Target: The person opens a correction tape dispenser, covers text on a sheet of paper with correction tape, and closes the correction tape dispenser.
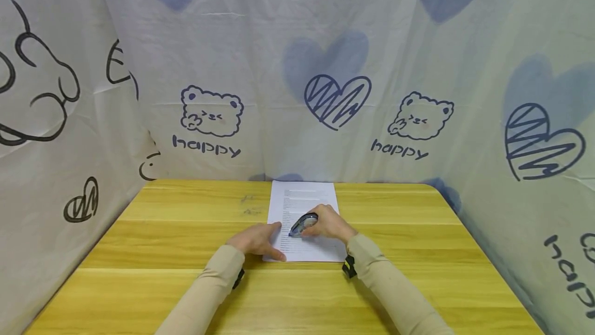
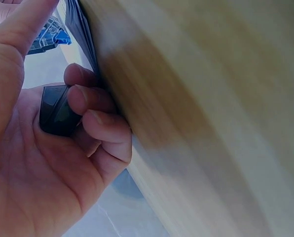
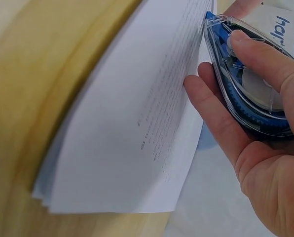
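Observation:
A correction tape dispenser [image 1: 304, 222], clear with blue and dark parts, is held in my right hand [image 1: 329, 222]. Its tip points down-left at the printed lines of a paper stack [image 1: 304, 256]. The right wrist view shows the thumb pressed on the side of the dispenser's clear shell [image 3: 258, 98]. My left hand [image 1: 255, 239] lies at the stack's left edge, thumb and forefinger stretched over the paper. In the left wrist view, its other fingers curl round a small dark cap [image 2: 58, 111], which the head view does not show.
The stack lies on a yellow wood-grain table [image 1: 186, 252], near its far edge. Faint dark marks [image 1: 251, 206] show on the wood left of the paper. A pale printed cloth [image 1: 274, 118] hangs behind the table and along both sides.

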Demonstrator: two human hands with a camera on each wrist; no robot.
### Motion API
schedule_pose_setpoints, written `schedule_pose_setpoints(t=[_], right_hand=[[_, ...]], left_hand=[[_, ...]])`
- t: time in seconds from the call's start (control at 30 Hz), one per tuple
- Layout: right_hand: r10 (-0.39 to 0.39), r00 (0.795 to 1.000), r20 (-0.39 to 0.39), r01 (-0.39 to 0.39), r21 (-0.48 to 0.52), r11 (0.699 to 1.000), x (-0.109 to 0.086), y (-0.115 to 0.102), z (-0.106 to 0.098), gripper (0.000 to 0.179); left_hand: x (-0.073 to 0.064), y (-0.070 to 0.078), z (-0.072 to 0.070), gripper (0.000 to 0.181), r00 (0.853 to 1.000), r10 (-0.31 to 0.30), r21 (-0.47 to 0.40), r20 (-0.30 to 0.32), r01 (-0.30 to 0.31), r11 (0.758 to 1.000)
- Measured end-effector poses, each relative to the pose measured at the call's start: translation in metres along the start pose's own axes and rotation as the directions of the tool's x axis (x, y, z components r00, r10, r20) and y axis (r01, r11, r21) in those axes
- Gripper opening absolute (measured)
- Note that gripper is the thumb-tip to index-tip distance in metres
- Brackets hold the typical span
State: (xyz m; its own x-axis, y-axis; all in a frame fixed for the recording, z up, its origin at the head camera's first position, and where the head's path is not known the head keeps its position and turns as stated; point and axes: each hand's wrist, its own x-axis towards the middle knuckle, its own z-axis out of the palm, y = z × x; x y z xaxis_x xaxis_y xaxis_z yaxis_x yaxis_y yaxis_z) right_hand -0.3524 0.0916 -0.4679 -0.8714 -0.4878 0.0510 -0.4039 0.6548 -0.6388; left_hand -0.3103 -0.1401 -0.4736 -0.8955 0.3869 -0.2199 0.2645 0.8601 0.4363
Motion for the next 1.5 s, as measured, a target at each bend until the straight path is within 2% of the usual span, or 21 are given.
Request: schedule_pose_setpoints(t=[0.47,0.7,1.03,1.5], right_hand=[[-0.018,1.0,0.022,0.017,0.019,1.0,0.0012,0.0014,-0.0011,0.02],[-0.008,0.999,0.031,0.007,0.016,1.0,0.0006,0.0004,-0.0029,0.019],[-0.018,1.0,0.026,0.017,0.018,1.0,-0.0001,0.0,-0.0049,0.019],[-0.007,0.999,0.047,0.006,0.014,1.0,0.001,0.0012,-0.0074,0.02]], left_hand=[[-0.0002,0.0005,0.0004,0.099,1.0,0.005,-0.002,-0.002,-0.005,1.0],[0.0017,-0.0009,0.0014,0.1,1.0,0.028,0.012,-0.007,-0.028,1.0],[0.0038,-0.001,0.0021,0.102,1.0,-0.008,-0.01,0.012,0.008,1.0],[0.0023,0.002,-0.0003,0.102,1.0,-0.011,-0.001,0.013,0.011,1.0]])
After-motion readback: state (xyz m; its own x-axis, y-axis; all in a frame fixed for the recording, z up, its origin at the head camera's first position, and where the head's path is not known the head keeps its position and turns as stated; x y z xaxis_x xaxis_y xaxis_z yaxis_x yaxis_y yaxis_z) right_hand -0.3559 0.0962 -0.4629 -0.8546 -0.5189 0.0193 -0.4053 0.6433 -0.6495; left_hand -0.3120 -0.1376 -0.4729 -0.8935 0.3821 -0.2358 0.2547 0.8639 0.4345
